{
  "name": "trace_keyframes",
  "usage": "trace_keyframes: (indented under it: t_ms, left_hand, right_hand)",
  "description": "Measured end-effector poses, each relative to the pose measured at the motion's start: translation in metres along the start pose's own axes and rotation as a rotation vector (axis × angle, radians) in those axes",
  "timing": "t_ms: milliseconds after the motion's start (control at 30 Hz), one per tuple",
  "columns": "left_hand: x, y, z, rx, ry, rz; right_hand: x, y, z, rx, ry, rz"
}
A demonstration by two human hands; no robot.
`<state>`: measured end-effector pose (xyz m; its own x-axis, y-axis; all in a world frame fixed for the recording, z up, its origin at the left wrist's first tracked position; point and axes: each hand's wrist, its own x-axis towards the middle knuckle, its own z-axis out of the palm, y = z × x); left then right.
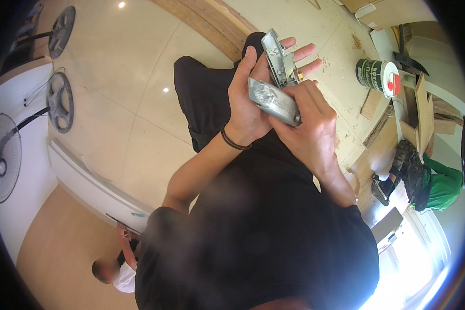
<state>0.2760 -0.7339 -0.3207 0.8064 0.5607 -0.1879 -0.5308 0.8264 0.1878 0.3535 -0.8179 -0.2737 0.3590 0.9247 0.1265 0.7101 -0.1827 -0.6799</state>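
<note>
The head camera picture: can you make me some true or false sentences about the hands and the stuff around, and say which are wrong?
1. The right hand holds a grey metal shell. True.
2. The left hand is balled into a fist. False: it is open, with a second metal piece resting on it.
3. The dark wristband is on the right arm. False: it is on the left arm.
4. The tub has a white top. True.
5. The caged fan is at the picture's right edge. False: it is at the left edge.
</note>
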Motion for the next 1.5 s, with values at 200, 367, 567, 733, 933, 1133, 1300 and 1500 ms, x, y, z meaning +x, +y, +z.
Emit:
trace_keyframes:
  t_ms: [200,367,567,733,933,1133,1300,1500]
  left_hand:
    - [0.000,0.000,-0.002,0.036,0.043,0.018]
    - [0.002,-0.004,-0.006,0.118,0.020,0.033]
    - [0.005,-0.008,-0.014,0.193,0.016,0.075]
    - [0.003,-0.010,-0.012,0.163,0.085,0.090]
    - [0.002,-0.007,-0.005,0.110,0.101,0.050]
    - [-0.001,-0.006,-0.007,0.084,0.087,0.031]
    - [0.000,-0.008,-0.006,0.120,0.102,0.031]
    - [-0.004,-0.009,-0.003,0.138,0.115,0.030]
  right_hand:
    - [0.008,0.002,-0.017,0.228,0.032,0.388]
    - [0.033,0.023,-0.022,0.631,0.022,0.468]
    - [0.040,0.030,-0.021,0.610,-0.042,0.452]
    - [0.039,0.032,-0.015,0.456,-0.042,0.445]
    - [0.033,0.028,-0.001,0.264,0.130,0.367]
    - [0.031,0.032,0.000,0.257,0.093,0.375]
    - [0.032,0.035,-0.004,0.455,0.036,0.396]
    - [0.037,0.039,-0.008,0.472,-0.046,0.260]
